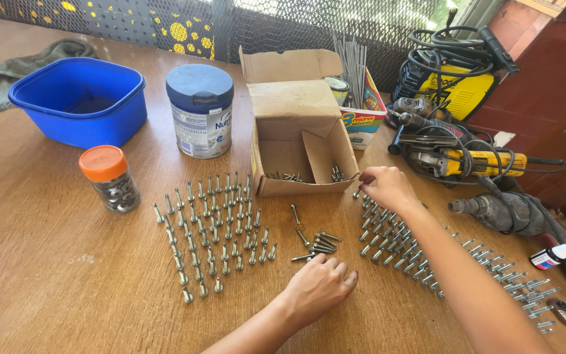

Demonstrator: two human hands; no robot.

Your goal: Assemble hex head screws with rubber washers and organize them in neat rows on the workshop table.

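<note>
The loose bolts point(316, 244) lie at centre frame, just beside the left hand point(319, 285), fingers curled and touching them; the right hand point(388, 187) pinches something by the box point(296, 141) (too small to tell); bolts look stiff, light, slippery, best pinched mid-shank.

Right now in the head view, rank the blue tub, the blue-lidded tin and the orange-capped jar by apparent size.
1. blue tub, largest
2. blue-lidded tin
3. orange-capped jar, smallest, though it sits nearest the camera
</note>
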